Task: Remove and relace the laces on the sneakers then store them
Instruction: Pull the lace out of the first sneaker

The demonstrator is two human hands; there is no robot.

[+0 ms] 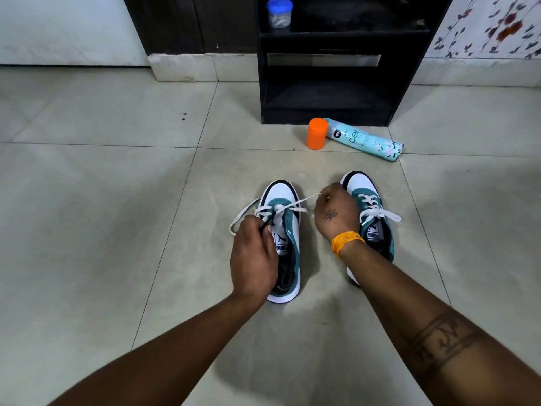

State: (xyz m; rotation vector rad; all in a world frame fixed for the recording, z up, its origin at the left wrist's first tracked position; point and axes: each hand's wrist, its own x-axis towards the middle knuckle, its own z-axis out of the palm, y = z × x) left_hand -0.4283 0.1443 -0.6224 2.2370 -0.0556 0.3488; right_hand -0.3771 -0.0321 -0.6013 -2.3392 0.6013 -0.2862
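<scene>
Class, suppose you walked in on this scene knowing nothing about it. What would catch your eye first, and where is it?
First, the two hands at the centre: the left hand grips the left sneaker at its tongue while the right hand pinches its white lace and holds it out to the side. The right sneaker stands beside it, laced. Next, the bright orange cap on the tiles, by a spray can lying before the dark cabinet.
</scene>
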